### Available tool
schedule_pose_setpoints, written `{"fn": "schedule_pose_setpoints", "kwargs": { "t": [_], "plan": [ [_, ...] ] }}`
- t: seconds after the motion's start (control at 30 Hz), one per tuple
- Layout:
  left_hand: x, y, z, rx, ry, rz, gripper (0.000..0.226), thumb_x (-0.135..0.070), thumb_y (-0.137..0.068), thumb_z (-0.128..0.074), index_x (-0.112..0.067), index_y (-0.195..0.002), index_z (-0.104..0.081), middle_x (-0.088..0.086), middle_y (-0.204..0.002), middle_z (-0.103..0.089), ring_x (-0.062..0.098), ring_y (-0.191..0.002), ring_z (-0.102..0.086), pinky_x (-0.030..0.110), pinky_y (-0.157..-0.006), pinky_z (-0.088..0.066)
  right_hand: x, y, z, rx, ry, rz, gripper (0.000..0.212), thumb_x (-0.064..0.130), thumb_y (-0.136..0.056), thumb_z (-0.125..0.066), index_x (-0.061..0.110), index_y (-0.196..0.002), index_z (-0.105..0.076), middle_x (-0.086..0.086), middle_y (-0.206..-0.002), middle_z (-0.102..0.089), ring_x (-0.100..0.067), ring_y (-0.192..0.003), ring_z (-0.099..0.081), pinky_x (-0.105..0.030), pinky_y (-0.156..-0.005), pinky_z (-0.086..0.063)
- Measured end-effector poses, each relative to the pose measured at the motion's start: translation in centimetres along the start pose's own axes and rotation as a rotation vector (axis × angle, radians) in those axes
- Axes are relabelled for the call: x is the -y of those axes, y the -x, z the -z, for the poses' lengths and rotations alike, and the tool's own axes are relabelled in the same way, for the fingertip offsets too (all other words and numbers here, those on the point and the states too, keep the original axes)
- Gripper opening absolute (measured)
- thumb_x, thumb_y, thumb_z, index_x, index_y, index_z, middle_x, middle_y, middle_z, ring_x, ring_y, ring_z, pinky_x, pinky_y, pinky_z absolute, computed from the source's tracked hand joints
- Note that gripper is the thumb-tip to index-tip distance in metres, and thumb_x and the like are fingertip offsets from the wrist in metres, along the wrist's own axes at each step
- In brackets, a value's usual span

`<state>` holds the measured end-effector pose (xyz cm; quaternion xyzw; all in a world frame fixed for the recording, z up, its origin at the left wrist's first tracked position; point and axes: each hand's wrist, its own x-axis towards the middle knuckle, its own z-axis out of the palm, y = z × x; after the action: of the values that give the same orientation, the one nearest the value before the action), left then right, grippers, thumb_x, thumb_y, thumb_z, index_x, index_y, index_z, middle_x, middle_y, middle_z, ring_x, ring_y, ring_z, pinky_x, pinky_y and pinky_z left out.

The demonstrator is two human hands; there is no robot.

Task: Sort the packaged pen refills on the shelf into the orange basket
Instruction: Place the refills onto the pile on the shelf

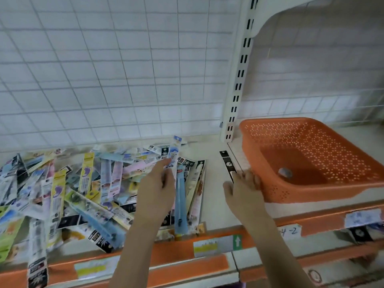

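A heap of packaged pen refills in many colours covers the left part of the shelf. My left hand is over the right side of the heap and pinches a long blue refill pack that stands nearly upright. The orange perforated basket sits on the shelf to the right, tilted, with one small grey-blue object inside. My right hand touches the basket's near left corner; how its fingers lie on the rim is blurred. A black refill pack lies just left of the basket.
A white wire grid backs the shelf. A slotted white upright stands between the heap and the basket. The shelf's front edge is orange with paper price labels. More packs hang below at the lower right.
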<state>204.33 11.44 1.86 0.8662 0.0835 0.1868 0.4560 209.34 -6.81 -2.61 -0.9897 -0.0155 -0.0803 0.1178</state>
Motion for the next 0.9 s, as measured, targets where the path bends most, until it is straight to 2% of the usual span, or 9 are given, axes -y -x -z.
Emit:
{"fn": "schedule_pose_setpoints", "kwargs": {
  "t": [0.07, 0.17, 0.3, 0.33, 0.4, 0.5, 0.63, 0.73, 0.9],
  "plan": [
    [-0.6, -0.3, -1.3, 0.032, 0.008, -0.019, 0.033, -0.014, -0.098, -0.038, -0.018, -0.127, -0.053, 0.019, -0.074, -0.064, 0.024, -0.053, -0.052, 0.036, -0.055, -0.043, -0.1, 0.4, 0.4, 0.05, -0.011, 0.006, 0.061, 0.038, -0.085, -0.009, 0.011, -0.115, -0.054, -0.012, -0.127, -0.05, -0.028, -0.129, -0.035, -0.035, -0.109, -0.016],
    [-1.8, -0.3, -4.0, 0.099, -0.044, -0.056, 0.036, -0.016, -0.098, -0.037, -0.02, -0.131, -0.049, 0.0, -0.056, -0.05, 0.015, -0.05, -0.047, 0.03, -0.054, -0.039, -0.6, 1.0, 1.3, 0.03, -0.067, 0.012, 0.036, 0.019, -0.095, -0.038, 0.008, -0.127, -0.052, -0.013, -0.137, -0.046, -0.028, -0.135, -0.034, -0.036, -0.113, -0.025],
    [-3.9, 0.1, -7.6, 0.174, -0.169, -0.07, 0.038, -0.017, -0.097, -0.034, -0.019, -0.131, -0.048, 0.01, -0.089, -0.064, 0.027, -0.084, -0.06, 0.03, -0.066, -0.039, -1.8, 1.9, 1.3, 0.037, -0.108, 0.033, 0.027, 0.001, -0.068, -0.07, 0.003, -0.095, -0.068, -0.017, -0.103, -0.066, -0.034, -0.098, -0.066, -0.04, -0.077, -0.058],
    [-4.4, 0.2, -8.5, 0.19, -0.206, -0.074, 0.038, -0.018, -0.097, -0.033, -0.02, -0.131, -0.048, 0.011, -0.098, -0.065, 0.027, -0.09, -0.061, 0.03, -0.067, -0.039, -2.0, 2.1, 1.7, 0.047, -0.115, 0.047, 0.028, 0.001, -0.069, -0.07, 0.003, -0.097, -0.067, -0.016, -0.104, -0.065, -0.033, -0.098, -0.066, -0.04, -0.076, -0.058],
    [-5.1, 0.2, -9.8, 0.213, -0.29, -0.068, 0.039, -0.021, -0.097, -0.032, -0.021, -0.134, -0.044, 0.009, -0.108, -0.066, 0.027, -0.098, -0.062, 0.03, -0.071, -0.044, -2.2, 2.2, 2.5, 0.097, -0.076, 0.093, 0.038, 0.003, -0.083, -0.057, 0.008, -0.12, -0.056, -0.012, -0.128, -0.054, -0.027, -0.121, -0.053, -0.037, -0.096, -0.049],
    [-5.5, 0.5, -11.1, 0.259, -0.42, -0.037, 0.041, -0.023, -0.096, -0.033, -0.023, -0.136, -0.039, 0.01, -0.11, -0.066, 0.031, -0.1, -0.062, 0.038, -0.078, -0.049, -2.9, 2.0, 3.0, 0.14, -0.062, 0.13, 0.048, 0.005, -0.089, -0.048, 0.015, -0.135, -0.039, -0.005, -0.143, -0.038, -0.018, -0.136, -0.035, -0.028, -0.11, -0.034],
    [-6.0, 1.2, -11.2, 0.244, -0.504, -0.029, 0.032, -0.03, -0.097, -0.03, -0.02, -0.124, -0.045, 0.012, -0.104, -0.067, 0.033, -0.096, -0.063, 0.038, -0.072, -0.047, -3.1, 1.8, 3.6, 0.145, -0.131, 0.135, 0.039, 0.006, -0.09, -0.046, 0.012, -0.128, -0.045, -0.006, -0.134, -0.049, -0.02, -0.124, -0.048, -0.027, -0.101, -0.039],
    [-6.8, 1.5, -10.2, 0.23, -0.554, 0.003, 0.029, -0.028, -0.098, -0.027, -0.014, -0.112, -0.05, 0.012, -0.105, -0.064, 0.031, -0.097, -0.061, 0.035, -0.07, -0.042, -3.4, 1.9, 4.1, 0.154, -0.152, 0.155, 0.043, 0.002, -0.089, -0.047, 0.012, -0.13, -0.043, -0.007, -0.137, -0.046, -0.021, -0.127, -0.047, -0.027, -0.103, -0.038],
    [-6.0, 2.2, -6.5, 0.102, -0.57, 0.063, 0.03, -0.03, -0.098, -0.033, -0.016, -0.114, -0.054, 0.007, -0.102, -0.065, 0.027, -0.094, -0.062, 0.031, -0.072, -0.047, -3.1, 1.9, 4.0, 0.15, -0.2, 0.179, 0.035, 0.016, -0.093, -0.046, 0.015, -0.127, -0.047, -0.007, -0.132, -0.049, -0.024, -0.123, -0.047, -0.033, -0.102, -0.037]
  ]
}}
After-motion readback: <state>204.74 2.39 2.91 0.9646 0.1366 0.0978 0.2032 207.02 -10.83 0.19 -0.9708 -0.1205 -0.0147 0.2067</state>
